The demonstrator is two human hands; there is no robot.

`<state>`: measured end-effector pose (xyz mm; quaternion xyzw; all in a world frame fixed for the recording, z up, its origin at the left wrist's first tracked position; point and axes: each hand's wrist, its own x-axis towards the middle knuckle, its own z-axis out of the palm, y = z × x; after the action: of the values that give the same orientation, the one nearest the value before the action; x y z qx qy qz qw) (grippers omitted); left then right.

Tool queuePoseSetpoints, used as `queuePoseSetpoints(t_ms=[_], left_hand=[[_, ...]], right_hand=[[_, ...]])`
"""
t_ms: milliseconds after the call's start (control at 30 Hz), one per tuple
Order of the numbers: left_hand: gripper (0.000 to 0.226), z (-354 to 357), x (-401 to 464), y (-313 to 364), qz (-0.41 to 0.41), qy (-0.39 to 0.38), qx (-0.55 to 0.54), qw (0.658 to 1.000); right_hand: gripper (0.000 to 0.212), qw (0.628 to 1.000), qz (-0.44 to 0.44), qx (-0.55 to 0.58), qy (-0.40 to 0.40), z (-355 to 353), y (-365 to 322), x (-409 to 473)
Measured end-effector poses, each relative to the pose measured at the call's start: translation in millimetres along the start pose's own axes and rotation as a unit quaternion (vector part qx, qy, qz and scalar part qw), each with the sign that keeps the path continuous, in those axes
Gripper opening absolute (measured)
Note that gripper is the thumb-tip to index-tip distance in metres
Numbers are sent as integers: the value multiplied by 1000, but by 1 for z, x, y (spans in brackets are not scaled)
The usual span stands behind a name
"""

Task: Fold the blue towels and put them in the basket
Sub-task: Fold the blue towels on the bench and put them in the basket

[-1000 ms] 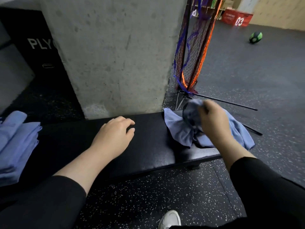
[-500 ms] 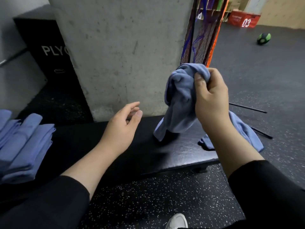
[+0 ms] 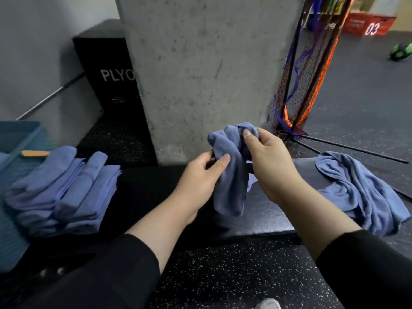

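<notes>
Both hands on one bunched towel (image 3: 230, 175), held up over the black worktop (image 3: 263, 210) in front of the concrete pillar (image 3: 200, 70). My right hand (image 3: 270, 166) grips the top wad, thumb pressed on the fabric. Left hand (image 3: 200, 177) pinches the towel's side lower down, thumb on the cloth. The rest of the towel hangs between the hands; can't tell if its bottom end touches the worktop.

2nd towel (image 3: 361, 192), crumpled, lies at the worktop's right end, partly draped over the edge, well apart from the hands.

Folded stack (image 3: 64, 188) sits on the left, just beside the teal basket (image 3: 20, 139); can't tell whether it rests in the basket or on the worktop.

Bkgd: black plyo box (image 3: 107, 70), net frame (image 3: 305, 70), red box (image 3: 367, 24), green ball (image 3: 401, 51) on the floor.
</notes>
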<state>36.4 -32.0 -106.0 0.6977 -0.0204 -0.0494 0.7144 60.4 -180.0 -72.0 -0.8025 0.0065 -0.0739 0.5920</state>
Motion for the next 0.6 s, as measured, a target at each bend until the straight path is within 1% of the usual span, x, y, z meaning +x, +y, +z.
queuePoseSetpoints(t_ms=[33, 67, 100, 167, 233, 300, 333, 367, 400, 433, 467, 500, 533, 567, 600], left_hand=[[21, -4, 2, -2, -8, 33, 14, 999], [28, -10, 5, -4, -14, 59, 26, 998], [35, -17, 7, -4, -14, 81, 41, 996], [41, -35, 12, -5, -10, 120, 69, 990], [40, -53, 17, -7, -22, 161, 69, 984], [38, -70, 22, -10, -55, 193, 74, 977], [35, -77, 22, -12, -68, 202, 99, 972], [29, -83, 23, -14, -70, 209, 148, 964], [24, -85, 21, -15, -55, 220, 203, 952], [21, -85, 18, -14, -22, 226, 247, 942], [19, -83, 15, -12, 19, 212, 264, 941], [15, -79, 13, -10, 54, 176, 255, 949], [15, -74, 10, -11, 71, 119, 238, 961], [18, -66, 5, -11, 71, 53, 223, 971], [26, -60, 1, -14, 61, -7, 210, 976]], right_hand=[[41, 1000, 11, 0, -10, 3, 3, 1], [43, 1000, 19, 3, -8, 4, 4, 3], [41, 1000, 28, 9, 2, 5, 6, 5], [33, 999, 38, 13, 28, 5, 8, 7], [30, 998, 49, 8, 40, 7, 10, 10], [33, 997, 71, 5, 38, 11, 13, 12], [38, 996, 79, 5, 32, 14, 13, 12], [41, 996, 87, 9, 24, 17, 14, 13], [41, 995, 99, 17, 16, 19, 15, 13], [38, 993, 111, 31, 4, 23, 15, 12], [35, 991, 126, 52, -11, 26, 15, 11], [31, 986, 143, 79, -27, 29, 15, 11], [29, 980, 160, 109, -38, 32, 15, 11], [28, 973, 176, 145, -42, 35, 14, 11], [28, 965, 188, 180, -40, 38, 13, 11]])
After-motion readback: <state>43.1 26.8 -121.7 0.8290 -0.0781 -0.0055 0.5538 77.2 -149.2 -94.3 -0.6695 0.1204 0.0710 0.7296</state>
